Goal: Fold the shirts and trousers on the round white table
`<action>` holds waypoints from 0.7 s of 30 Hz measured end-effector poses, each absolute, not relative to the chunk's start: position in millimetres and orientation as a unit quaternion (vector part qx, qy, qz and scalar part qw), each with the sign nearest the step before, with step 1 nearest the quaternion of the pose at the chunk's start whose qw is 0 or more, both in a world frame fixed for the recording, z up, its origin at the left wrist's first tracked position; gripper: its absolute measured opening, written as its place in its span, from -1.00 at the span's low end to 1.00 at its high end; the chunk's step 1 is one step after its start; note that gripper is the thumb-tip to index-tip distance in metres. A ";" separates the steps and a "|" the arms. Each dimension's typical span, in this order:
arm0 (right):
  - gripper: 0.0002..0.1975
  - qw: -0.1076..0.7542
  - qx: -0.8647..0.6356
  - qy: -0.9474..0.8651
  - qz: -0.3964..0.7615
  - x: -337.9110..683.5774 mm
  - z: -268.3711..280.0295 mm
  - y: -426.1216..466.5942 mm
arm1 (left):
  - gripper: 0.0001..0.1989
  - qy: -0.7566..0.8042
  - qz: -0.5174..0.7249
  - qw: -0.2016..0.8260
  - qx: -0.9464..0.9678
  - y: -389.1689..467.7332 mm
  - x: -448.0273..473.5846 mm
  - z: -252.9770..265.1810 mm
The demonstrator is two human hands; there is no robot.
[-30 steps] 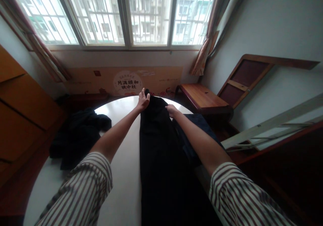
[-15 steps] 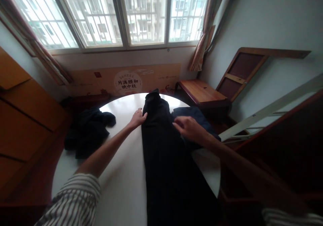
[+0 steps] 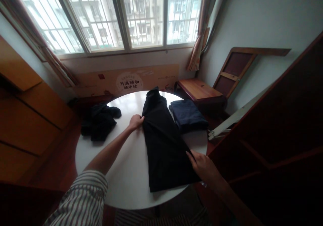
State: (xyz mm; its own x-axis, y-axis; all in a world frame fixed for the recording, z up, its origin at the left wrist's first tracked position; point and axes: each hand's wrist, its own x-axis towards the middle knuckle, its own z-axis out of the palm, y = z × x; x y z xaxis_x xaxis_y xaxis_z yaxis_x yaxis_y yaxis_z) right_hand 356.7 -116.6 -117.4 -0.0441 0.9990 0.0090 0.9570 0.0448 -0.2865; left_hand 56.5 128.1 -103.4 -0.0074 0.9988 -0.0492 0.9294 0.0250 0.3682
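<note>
A pair of black trousers (image 3: 165, 141) lies lengthwise over the white round table (image 3: 123, 185), its far end bunched up and its wide end towards me. At the left edge of the cloth, my left hand (image 3: 136, 122) is closed, pinching the fabric. My right hand (image 3: 202, 164) grips the right edge lower down, nearer my body, with thumb and fingers on the cloth. Folded dark blue clothing (image 3: 188, 115) rests to the right of the trousers. On the left side of the table sits a crumpled heap of dark clothing (image 3: 101, 123).
A wooden stool or low bench (image 3: 199, 89) stands beyond the table at the right. Dark wooden furniture (image 3: 272, 141) rises close on my right, and orange-brown cabinets (image 3: 32, 125) line the left. A barred window (image 3: 143, 17) is ahead.
My right hand has come down and towards me along the right edge and now grips it. My left hand has closed on the left edge. The near end of the trousers has come into view.
</note>
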 end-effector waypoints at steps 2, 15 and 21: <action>-0.65 0.089 -0.688 -0.711 0.118 351.7 -111.5 -125.5 | -0.61 0.705 0.121 0.137 0.685 118.1 46.4 -103.7; -0.61 0.130 -0.557 -0.801 0.173 328.0 -63.9 -56.2 | -0.65 0.675 0.198 0.188 0.686 111.1 -9.3 -88.4; -0.60 0.201 -0.612 -0.760 0.085 259.4 -67.6 91.1 | -0.69 0.599 0.293 0.239 0.705 210.9 38.4 -56.3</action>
State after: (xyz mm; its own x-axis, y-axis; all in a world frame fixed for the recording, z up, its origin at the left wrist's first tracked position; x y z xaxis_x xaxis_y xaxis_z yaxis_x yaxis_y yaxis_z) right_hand 259.4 91.1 -67.6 -0.1708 0.9647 0.2005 0.8961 0.2367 -0.3755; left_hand 38.4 210.9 -56.3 0.1094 0.9858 0.1273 0.7051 -0.1673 0.6891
